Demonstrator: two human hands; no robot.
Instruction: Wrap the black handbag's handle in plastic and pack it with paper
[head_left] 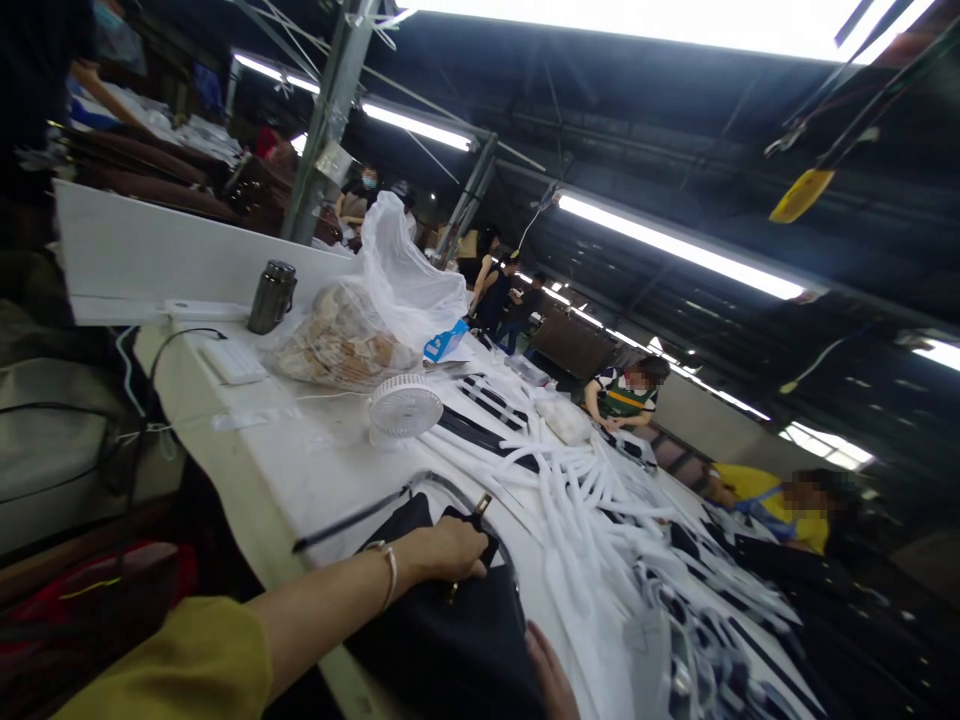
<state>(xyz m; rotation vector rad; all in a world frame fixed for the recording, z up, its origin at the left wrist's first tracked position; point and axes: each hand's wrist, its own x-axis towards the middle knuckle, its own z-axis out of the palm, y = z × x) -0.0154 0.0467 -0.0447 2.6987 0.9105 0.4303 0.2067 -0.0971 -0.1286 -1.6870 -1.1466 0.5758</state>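
Note:
A black bag (pixel 450 640) with gold-coloured metal fittings lies on the white worktable in front of me. My left hand (pixel 448 549) reaches across its upper part, fingers curled down and closed on the black bag. Just beyond my fingers, a gold-coloured metal fitting (pixel 483 505) sticks up. My right hand (pixel 553 672) is only partly in view at the bottom, with its fingers stretched out along the bag's right edge. The thumb of that hand is out of sight. A thin black strip (pixel 352 522) curves over the table beside the bag.
White foam-like strips (pixel 577 510) are heaped to the right. Further off stand a small white fan (pixel 405 407), a clear plastic bag of brownish pieces (pixel 345 335) and a dark flask (pixel 271 297). A person in yellow (pixel 757 495) works across the table.

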